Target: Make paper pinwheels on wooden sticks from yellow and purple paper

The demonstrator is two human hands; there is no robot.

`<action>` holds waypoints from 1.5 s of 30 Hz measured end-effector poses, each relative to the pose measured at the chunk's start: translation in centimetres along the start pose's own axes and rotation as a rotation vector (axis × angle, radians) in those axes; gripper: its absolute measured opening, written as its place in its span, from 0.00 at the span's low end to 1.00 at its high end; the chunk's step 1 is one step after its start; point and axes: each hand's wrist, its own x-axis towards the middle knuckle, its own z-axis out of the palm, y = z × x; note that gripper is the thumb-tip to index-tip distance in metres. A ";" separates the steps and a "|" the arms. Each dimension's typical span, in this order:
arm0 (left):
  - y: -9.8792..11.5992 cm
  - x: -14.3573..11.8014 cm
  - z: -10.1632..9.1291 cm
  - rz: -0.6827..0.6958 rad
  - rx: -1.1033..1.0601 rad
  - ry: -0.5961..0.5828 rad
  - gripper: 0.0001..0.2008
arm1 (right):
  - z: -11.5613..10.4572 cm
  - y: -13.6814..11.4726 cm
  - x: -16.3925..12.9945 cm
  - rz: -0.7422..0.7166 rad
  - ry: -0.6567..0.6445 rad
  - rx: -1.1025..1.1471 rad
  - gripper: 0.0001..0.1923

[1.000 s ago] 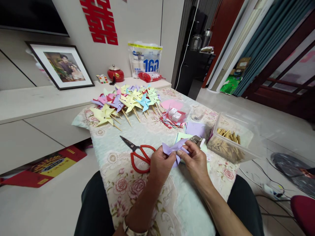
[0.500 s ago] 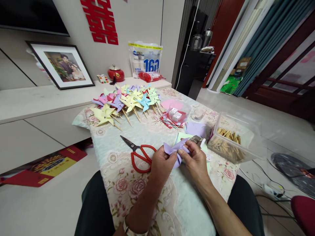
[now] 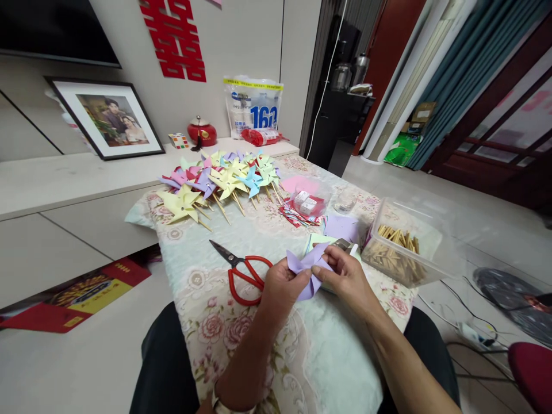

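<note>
1. Paper [image 3: 305, 263]: purple, folded, held above the near part of the desk [image 3: 190, 244], between the two hands. Its centre is partly covered by thumbs and fingers, so the fold there cannot be read.
2. Left hand [image 3: 282, 286]: fingers pinch the paper's left side. The band [image 3: 228, 407] on this wrist is cut off by the lower edge.
3. Right hand [image 3: 345, 277]: fingers grip the paper's right side. Behind it, a metal object [image 3: 342, 245] is mostly hidden; its kind cannot be told.
4. Green sheets [image 3: 318, 239]: partly blocked by the hands and paper.
5. Scissors [image 3: 235, 261]: just left of the left hand, blades pointing away; contact with the hand cannot be confirmed.
6. Box [image 3: 375, 253]: clear, right of the right hand, containing sticks [image 3: 399, 241].
7. Pinwheels [image 3: 228, 179]: heaped at the far left, overlapping; count not determinable.
8. Tub [image 3: 308, 203]: clear, its contents indistinct.
</note>
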 end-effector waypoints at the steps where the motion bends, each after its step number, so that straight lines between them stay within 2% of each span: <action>1: 0.0 0.0 0.0 -0.014 0.001 -0.012 0.17 | -0.2 -0.2 0.0 0.008 -0.025 -0.008 0.12; 7: 0.5 -0.5 -0.1 -0.082 -0.060 -0.098 0.16 | -0.5 -0.5 0.0 0.040 -0.060 0.037 0.21; 12: 1.6 -1.2 0.2 -0.137 -0.180 -0.162 0.15 | -0.2 -0.7 0.0 0.058 -0.080 0.100 0.24; 17: 2.1 -1.2 0.4 -0.076 -0.212 -0.082 0.17 | -0.2 -0.8 0.5 0.042 -0.141 0.076 0.13; 22: 1.9 -1.0 0.2 -0.045 -0.167 -0.030 0.18 | -0.5 -0.8 1.2 0.023 -0.157 -0.077 0.15; 25: 1.9 -1.0 0.2 -0.017 -0.161 -0.020 0.18 | -0.6 -0.7 1.6 0.050 -0.231 -0.074 0.15; 29: 2.3 -1.2 0.5 -0.035 -0.177 -0.007 0.18 | -0.7 -0.4 2.2 0.094 -0.251 -0.083 0.12; 33: 2.3 -1.1 0.6 -0.053 -0.169 0.003 0.19 | -0.9 -0.2 2.2 0.042 -0.254 -0.189 0.12; 37: 2.0 -0.8 0.5 -0.078 -0.168 0.016 0.21 | -1.4 -2.5 0.9 -0.099 -0.211 -0.524 0.14; 39: 1.9 -0.8 0.4 -0.093 -0.171 0.022 0.20 | -2.5 -4.8 0.2 -0.209 -0.130 -0.661 0.12; 41: 1.9 -0.9 0.3 -0.103 -0.167 0.036 0.19 | -4.6 -7.5 0.1 -0.287 -0.026 -0.705 0.11; 43: 2.0 -1.1 0.2 -0.117 -0.162 0.035 0.19 | -7.9 -9.5 1.0 -0.306 0.074 -0.832 0.13; 45: 2.2 -1.1 0.2 -0.130 -0.170 0.015 0.18 | -11.8 -10.2 2.7 -0.228 0.152 -1.061 0.12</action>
